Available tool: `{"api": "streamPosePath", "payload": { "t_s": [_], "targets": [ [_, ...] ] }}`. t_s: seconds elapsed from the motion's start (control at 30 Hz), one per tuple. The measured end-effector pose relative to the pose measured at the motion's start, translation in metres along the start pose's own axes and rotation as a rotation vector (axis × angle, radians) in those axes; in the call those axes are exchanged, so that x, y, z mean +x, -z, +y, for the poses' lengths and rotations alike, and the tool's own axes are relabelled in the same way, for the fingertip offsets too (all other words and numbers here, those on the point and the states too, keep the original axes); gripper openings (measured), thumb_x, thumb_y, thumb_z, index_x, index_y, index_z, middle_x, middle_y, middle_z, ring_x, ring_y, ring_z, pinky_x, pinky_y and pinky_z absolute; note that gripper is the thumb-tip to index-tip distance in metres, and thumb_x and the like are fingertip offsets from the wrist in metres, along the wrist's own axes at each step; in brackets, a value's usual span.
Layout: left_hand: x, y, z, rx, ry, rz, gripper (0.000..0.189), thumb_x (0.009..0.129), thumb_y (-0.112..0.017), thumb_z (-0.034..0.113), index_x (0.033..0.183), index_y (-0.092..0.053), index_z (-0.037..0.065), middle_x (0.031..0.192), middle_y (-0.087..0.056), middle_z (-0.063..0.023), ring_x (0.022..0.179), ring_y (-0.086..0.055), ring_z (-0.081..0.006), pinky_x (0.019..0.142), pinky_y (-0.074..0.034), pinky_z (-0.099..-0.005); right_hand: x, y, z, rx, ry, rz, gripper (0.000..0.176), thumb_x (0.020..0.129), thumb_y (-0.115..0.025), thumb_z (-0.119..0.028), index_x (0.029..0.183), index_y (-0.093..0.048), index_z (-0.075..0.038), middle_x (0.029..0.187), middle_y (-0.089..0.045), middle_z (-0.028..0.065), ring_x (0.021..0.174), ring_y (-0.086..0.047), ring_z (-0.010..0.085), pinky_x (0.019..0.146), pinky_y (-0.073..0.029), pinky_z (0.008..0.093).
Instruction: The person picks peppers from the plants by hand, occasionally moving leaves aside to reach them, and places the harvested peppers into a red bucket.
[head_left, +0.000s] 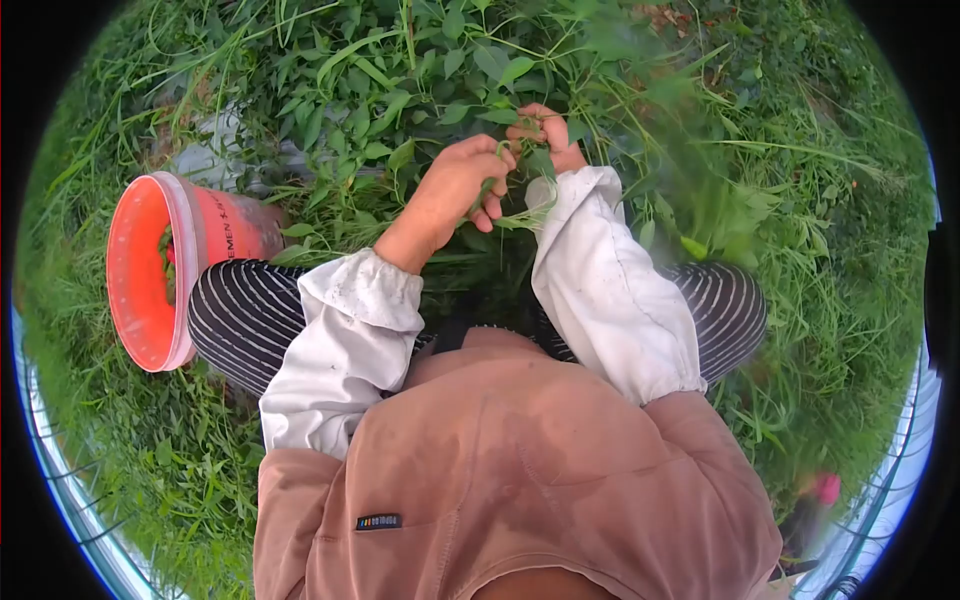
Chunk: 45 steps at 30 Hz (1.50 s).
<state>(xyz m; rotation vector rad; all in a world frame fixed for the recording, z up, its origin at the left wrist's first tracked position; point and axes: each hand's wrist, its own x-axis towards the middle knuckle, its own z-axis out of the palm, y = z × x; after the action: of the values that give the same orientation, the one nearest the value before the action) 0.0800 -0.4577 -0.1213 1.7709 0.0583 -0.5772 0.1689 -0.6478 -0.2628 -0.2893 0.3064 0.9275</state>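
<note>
My left hand [465,180] is closed, its fingers curled round slender green pieces [482,194] that look like chili peppers. Close beside it on the right, my right hand [548,137] has its fingers bent in a pinch on a green stem among the leaves. A leafy green plant [490,65] spreads just beyond both hands, and some of its leaves hang between them. White sleeve covers run down both forearms to the wrists.
A red-orange bucket [150,270] lies tilted at the left by my knee, with some green and red bits inside. Grey plastic sheeting [225,150] shows behind it. Tall grass and weeds [830,270] surround me. A pink spot [826,488] sits at lower right.
</note>
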Motion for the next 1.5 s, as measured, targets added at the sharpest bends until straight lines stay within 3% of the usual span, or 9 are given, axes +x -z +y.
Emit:
{"api": "streamPosePath", "payload": {
  "t_s": [0.07, 0.3, 0.77, 0.93, 1.0, 1.13, 1.3, 1.4, 1.5],
  "targets": [
    [0.002, 0.012, -0.002, -0.652, 0.149, 0.148, 0.009, 0.086, -0.057, 0.005, 0.093, -0.055, 0.01, 0.078, -0.058, -0.0021, 0.065, -0.063, -0.0139, 0.043, -0.047, -0.0254, -0.006, -0.002, 0.002, 0.148, -0.032, -0.101, 0.033, 0.088, -0.047, -0.02, 0.057, -0.035, -0.017, 0.048, -0.031, -0.0072, 0.041, -0.027, 0.0069, 0.051, -0.034, 0.0239],
    [0.07, 0.009, -0.018, -0.256, 0.068, 0.184, 0.021, 0.081, -0.07, 0.007, 0.1, -0.063, 0.005, 0.074, -0.06, 0.0009, 0.057, -0.052, -0.0084, 0.045, -0.04, -0.0226, -0.015, -0.018, 0.012, -0.263, 0.252, 0.223, 0.026, 0.088, -0.049, -0.013, 0.063, -0.044, -0.016, 0.054, -0.033, -0.0084, 0.041, -0.028, 0.0038, 0.049, -0.036, 0.0242],
    [-0.016, 0.006, -0.001, 0.584, 0.004, 0.008, 0.031, 0.069, -0.066, 0.026, 0.092, -0.071, 0.006, 0.074, -0.064, -0.021, 0.073, -0.064, -0.0389, 0.07, -0.05, -0.041, 0.007, 0.004, 0.013, -0.557, 0.332, 0.355, 0.011, 0.08, -0.068, -0.006, 0.091, -0.067, -0.003, 0.1, -0.066, 0.0052, 0.081, -0.063, 0.0146, 0.069, -0.051, 0.0288],
    [-0.094, 0.056, 0.059, 0.642, -0.175, 0.411, 0.018, 0.077, -0.067, 0.015, 0.091, -0.064, 0.004, 0.069, -0.061, -0.015, 0.059, -0.058, -0.0284, 0.057, -0.045, -0.0357, 0.011, 0.017, 0.014, -0.657, 0.372, 0.316, 0.013, 0.08, -0.069, -0.006, 0.092, -0.067, -0.002, 0.102, -0.066, 0.0061, 0.084, -0.064, 0.0157, 0.072, -0.051, 0.0293],
    [-0.134, 0.106, 0.079, 0.471, -0.211, 0.674, 0.014, 0.086, -0.067, 0.014, 0.089, -0.062, 0.001, 0.068, -0.054, 0.0026, 0.06, -0.045, -0.0044, 0.055, -0.039, -0.0216, 0.011, 0.019, 0.014, -0.687, 0.381, 0.311, 0.014, 0.079, -0.069, -0.005, 0.092, -0.067, -0.002, 0.103, -0.066, 0.0065, 0.085, -0.064, 0.0162, 0.074, -0.052, 0.0295],
    [-0.199, 0.245, 0.06, 0.799, 0.034, 1.266, 0.025, 0.09, -0.066, 0.021, 0.107, -0.066, 0.003, 0.09, -0.065, -0.0029, 0.078, -0.059, -0.0087, 0.071, -0.046, -0.0221, 0.01, 0.027, 0.013, -0.75, 0.406, 0.26, 0.015, 0.079, -0.069, -0.005, 0.093, -0.067, -0.001, 0.104, -0.066, 0.0072, 0.087, -0.064, 0.0171, 0.076, -0.052, 0.0299],
    [-0.209, 0.271, 0.032, 1.832, 0.381, 1.196, 0.04, 0.088, -0.066, 0.024, 0.124, -0.062, 0.008, 0.122, -0.062, -0.014, 0.112, -0.06, -0.0248, 0.095, -0.046, -0.0349, 0.007, 0.03, 0.009, -0.81, 0.47, 0.232, 0.017, 0.078, -0.07, -0.004, 0.094, -0.067, 0.0, 0.106, -0.066, 0.0082, 0.09, -0.064, 0.0183, 0.079, -0.052, 0.0304],
    [-0.161, 0.181, 0.067, 0.546, -0.245, 0.992, 0.031, 0.091, -0.062, 0.018, 0.116, -0.065, 0.001, 0.108, -0.067, -0.0128, 0.101, -0.063, -0.021, 0.089, -0.048, -0.032, -0.006, 0.025, 0.012, -1.304, 0.654, 0.218, 0.03, 0.076, -0.068, 0.0, 0.105, -0.065, 0.004, 0.117, -0.063, 0.0129, 0.104, -0.062, 0.0204, 0.089, -0.05, 0.0297],
    [-0.07, 0.073, 0.061, -0.151, -0.193, 0.268, 0.026, 0.095, -0.054, 0.01, 0.115, -0.063, -0.004, 0.099, -0.068, -0.0118, 0.09, -0.064, -0.0178, 0.085, -0.05, -0.0292, 0.003, 0.027, 0.014, -1.176, 0.558, 0.182, 0.036, 0.074, -0.068, 0.0, 0.11, -0.061, 0.004, 0.117, -0.062, 0.0133, 0.104, -0.062, 0.0215, 0.088, -0.051, 0.0309]
  ]
}}
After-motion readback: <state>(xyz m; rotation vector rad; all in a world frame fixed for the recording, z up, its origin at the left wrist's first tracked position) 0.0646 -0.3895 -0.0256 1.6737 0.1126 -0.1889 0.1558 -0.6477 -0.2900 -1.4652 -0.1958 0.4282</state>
